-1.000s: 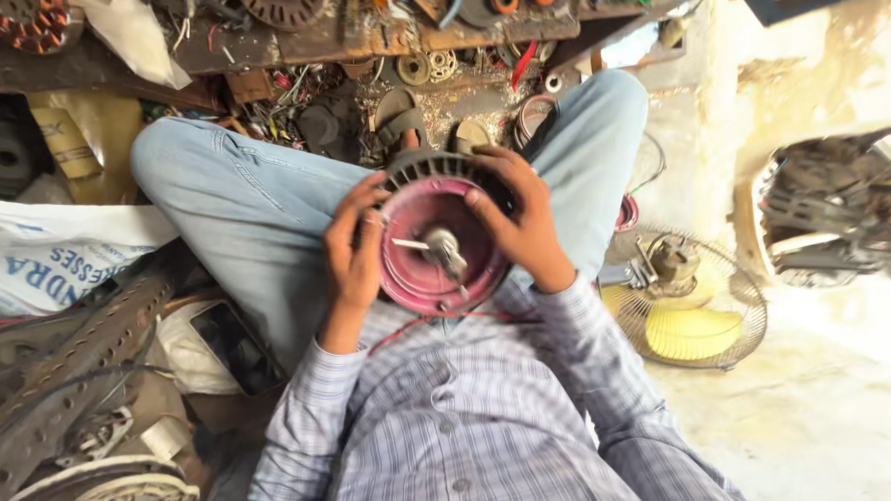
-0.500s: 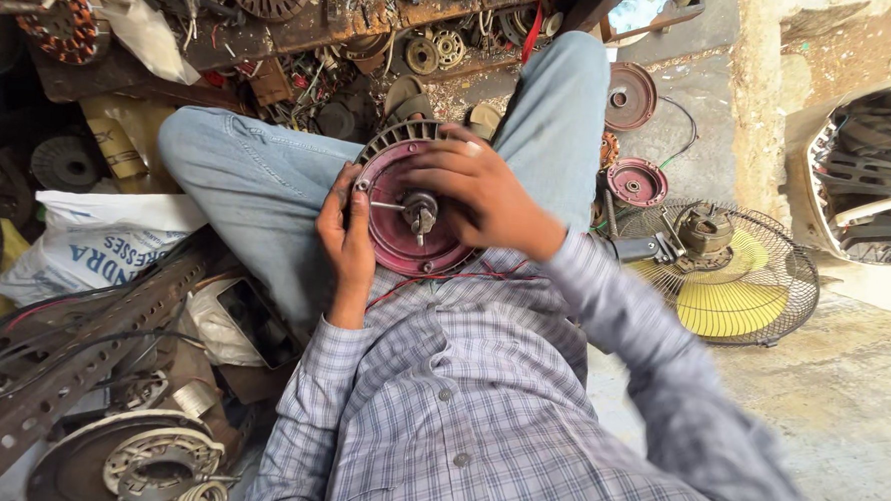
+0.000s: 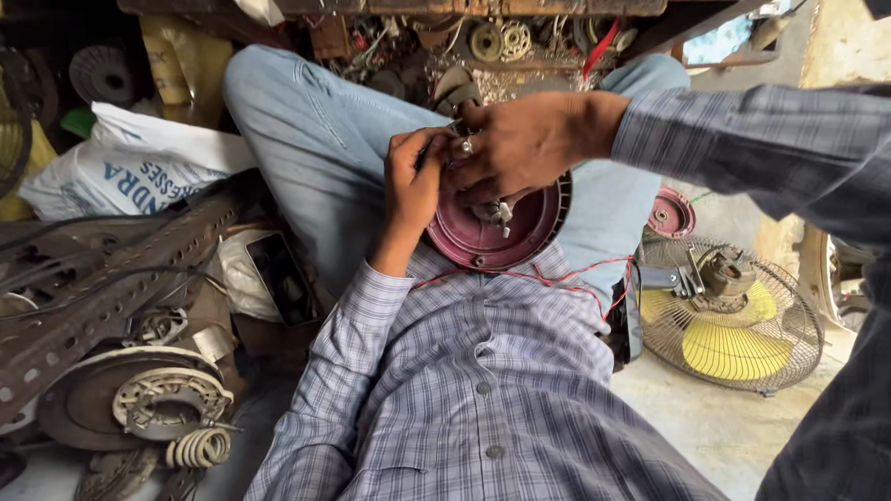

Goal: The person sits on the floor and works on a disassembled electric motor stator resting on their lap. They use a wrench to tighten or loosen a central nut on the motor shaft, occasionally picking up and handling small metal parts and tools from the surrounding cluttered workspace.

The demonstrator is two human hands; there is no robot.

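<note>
Sitting on the floor among scrap parts, the person works a fan motor in the lap; lines run left to right.

Left clutter: a perforated metal bar lies slantwise, with a wound motor stator below it and a white printed sack above.

Left hand: fingers curled and closed against the left rim of the maroon motor housing, steadying it; what the fingertips pinch, if anything, I cannot tell.

Motor housing, place: it rests on the lap between the jeans-clad thighs, tilted toward the chest, touching the checked shirt.

Motor housing, look: a round, dished maroon shell with a ribbed grey rim at the right and a short metal shaft at its centre; thin red wires trail from it across the shirt.

Motor housing, handling: likely stiff cast metal, fairly heavy for its bulk, not slippery; the rim looks the best hold, while the wires seem easy to snag.

Right hand: reaching over the top, fingers bent down onto the centre near the shaft, partly closed; whether they grip the shaft is hidden.

Right side: a caged fan with yellow blades lies on the concrete floor, well apart, beside a small maroon cover.
</note>
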